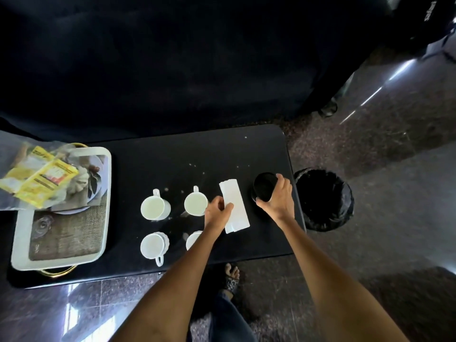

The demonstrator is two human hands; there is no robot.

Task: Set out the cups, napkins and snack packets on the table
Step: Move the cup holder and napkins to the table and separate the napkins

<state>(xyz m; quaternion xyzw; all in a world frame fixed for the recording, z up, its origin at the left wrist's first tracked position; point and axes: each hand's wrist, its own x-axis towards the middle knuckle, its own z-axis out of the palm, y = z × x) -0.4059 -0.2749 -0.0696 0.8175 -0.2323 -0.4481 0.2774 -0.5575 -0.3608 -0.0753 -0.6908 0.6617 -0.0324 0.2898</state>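
Note:
Several white cups stand on the black table (172,154): a far left cup (155,207), a far right cup (195,203), a near left cup (154,245), and a near right cup (193,239) partly hidden by my left forearm. A white folded napkin (236,206) lies to their right, and my left hand (217,213) pinches its left edge. My right hand (277,198) grips a round black container (264,188) beside the napkin. Yellow snack packets (42,178) in a clear bag rest over the tray's far left corner.
A white tray (106,193) with a patterned mat and gold handles sits at the table's left end. A black-lined bin (324,198) stands on the floor right of the table. A dark sofa fills the far side. My foot (232,275) is near the front edge.

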